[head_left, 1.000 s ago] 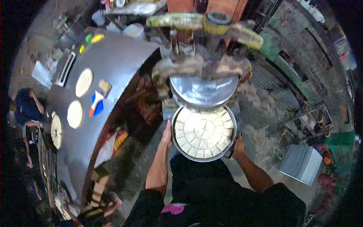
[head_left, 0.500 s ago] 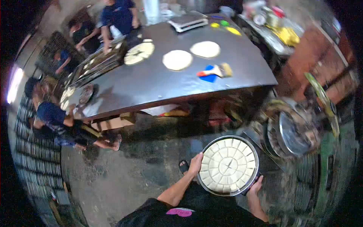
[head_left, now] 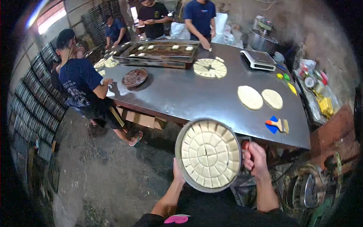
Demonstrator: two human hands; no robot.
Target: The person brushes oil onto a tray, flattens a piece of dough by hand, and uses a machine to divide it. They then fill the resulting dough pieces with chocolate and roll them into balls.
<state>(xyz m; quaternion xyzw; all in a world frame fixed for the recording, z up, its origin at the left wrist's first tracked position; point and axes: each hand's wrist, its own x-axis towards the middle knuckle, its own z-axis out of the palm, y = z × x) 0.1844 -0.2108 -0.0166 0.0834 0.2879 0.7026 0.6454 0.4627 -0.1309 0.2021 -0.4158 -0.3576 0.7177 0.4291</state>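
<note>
A deep round metal pan (head_left: pixel 180 159) is held up in front of my body, its inside tilted toward me. Flat pale dough (head_left: pixel 207 155) fills its bottom, cut into rings of small pieces around a slit middle. My left hand (head_left: pixel 178 172) grips the pan's left side, with the fingers mostly hidden behind it. At the right rim, my right hand (head_left: pixel 256 159) is closed around a small reddish-brown handle (head_left: pixel 245 145) with a thin metal part; which tool it is I cannot make out.
A long dark metal table (head_left: pixel 177 98) holds dough rounds (head_left: pixel 250 97), cut dough (head_left: pixel 210 68), a brush (head_left: pixel 282 125), a scale (head_left: pixel 259 60), a large tray (head_left: pixel 151 62) and a bowl (head_left: pixel 134 77). Several people stand around it. Pans (head_left: pixel 308 189) stand low at right.
My view has swung left and up toward the table. The pan has come up closer to the table edge and tilted toward me. My right hand has risen along its right rim.
</note>
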